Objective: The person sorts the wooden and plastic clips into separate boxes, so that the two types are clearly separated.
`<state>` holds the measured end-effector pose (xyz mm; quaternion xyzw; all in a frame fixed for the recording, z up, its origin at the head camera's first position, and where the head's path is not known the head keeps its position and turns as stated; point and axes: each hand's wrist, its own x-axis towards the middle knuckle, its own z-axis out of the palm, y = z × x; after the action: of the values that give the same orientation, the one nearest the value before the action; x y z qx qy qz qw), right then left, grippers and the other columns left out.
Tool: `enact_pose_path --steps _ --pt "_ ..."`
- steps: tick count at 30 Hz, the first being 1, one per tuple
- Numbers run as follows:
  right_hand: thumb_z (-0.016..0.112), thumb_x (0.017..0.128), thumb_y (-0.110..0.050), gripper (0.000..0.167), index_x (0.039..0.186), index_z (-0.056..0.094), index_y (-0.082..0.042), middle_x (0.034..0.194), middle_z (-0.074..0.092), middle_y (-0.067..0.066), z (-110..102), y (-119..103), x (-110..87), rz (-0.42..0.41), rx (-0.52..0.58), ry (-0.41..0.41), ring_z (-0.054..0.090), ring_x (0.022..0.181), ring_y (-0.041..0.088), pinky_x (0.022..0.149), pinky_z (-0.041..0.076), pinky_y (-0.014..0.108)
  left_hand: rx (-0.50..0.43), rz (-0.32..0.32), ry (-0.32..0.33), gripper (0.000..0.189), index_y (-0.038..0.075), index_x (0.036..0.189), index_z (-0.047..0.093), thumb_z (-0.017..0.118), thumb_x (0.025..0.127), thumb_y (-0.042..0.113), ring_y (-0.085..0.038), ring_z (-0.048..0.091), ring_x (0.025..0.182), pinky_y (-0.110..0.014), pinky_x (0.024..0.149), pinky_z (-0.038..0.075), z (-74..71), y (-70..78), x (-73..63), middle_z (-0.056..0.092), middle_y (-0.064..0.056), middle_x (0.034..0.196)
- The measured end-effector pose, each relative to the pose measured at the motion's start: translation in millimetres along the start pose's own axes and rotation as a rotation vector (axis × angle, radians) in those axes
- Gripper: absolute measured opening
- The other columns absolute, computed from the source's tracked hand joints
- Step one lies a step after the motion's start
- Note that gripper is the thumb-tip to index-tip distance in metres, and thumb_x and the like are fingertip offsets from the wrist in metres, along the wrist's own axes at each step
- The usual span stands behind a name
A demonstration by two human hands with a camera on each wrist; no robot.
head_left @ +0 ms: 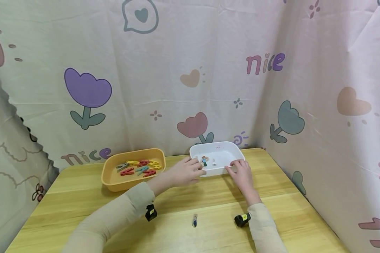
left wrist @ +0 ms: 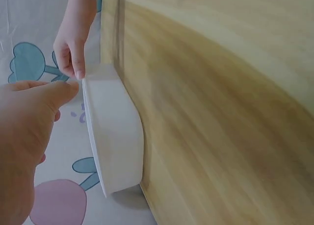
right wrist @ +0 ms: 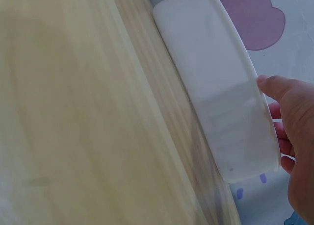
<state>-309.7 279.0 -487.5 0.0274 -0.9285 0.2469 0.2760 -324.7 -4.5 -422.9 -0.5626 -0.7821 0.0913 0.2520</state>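
Note:
At the back of the table stands a white plastic tray point(head_left: 220, 171) with several small coloured pieces point(head_left: 204, 160) near its left end and a small pale piece point(head_left: 213, 162) beside them. My right hand point(head_left: 242, 174) grips the tray's front rim near the right corner, thumb outside and fingers inside, as the right wrist view shows. Over the left front corner hovers my left hand point(head_left: 186, 172), its thumb point(left wrist: 61, 92) and index finger close together. Whether anything is pinched between them is hidden. A small blue and pale piece point(head_left: 194, 220) lies on the table nearer the front.
To the left sits a yellow tray point(head_left: 114, 186) with several red, yellow, blue and grey clothespins point(head_left: 142, 170). Behind the wooden table point(head_left: 174, 203) hangs a patterned curtain point(head_left: 164, 88), which also runs along the right side.

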Motion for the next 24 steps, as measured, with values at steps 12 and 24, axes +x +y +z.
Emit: enact_pose_path --steps 12,24 --pt "0.073 0.086 -0.031 0.027 0.094 0.065 -0.005 0.103 0.059 0.015 0 0 -0.9 -0.004 0.001 -0.001 0.053 0.1 0.035 0.093 0.04 0.049 -0.006 0.146 -0.019 0.033 0.028 0.119 0.061 0.064 0.09 0.045 -0.014 0.053 0.108 -0.031 0.088 0.042 1.1 26.3 -21.1 0.062 0.007 0.11" --pt "0.074 0.085 -0.03 0.028 0.092 0.066 -0.004 0.102 0.059 0.015 2 1 -0.2 -0.01 0.004 0.017 0.052 0.099 0.035 0.092 0.04 0.05 -0.039 0.289 0.012 0.017 0.031 0.108 0.063 0.061 0.092 0.038 -0.011 0.055 0.103 -0.029 0.086 0.043 14.5 52.4 -39.3 0.061 0.011 0.104"
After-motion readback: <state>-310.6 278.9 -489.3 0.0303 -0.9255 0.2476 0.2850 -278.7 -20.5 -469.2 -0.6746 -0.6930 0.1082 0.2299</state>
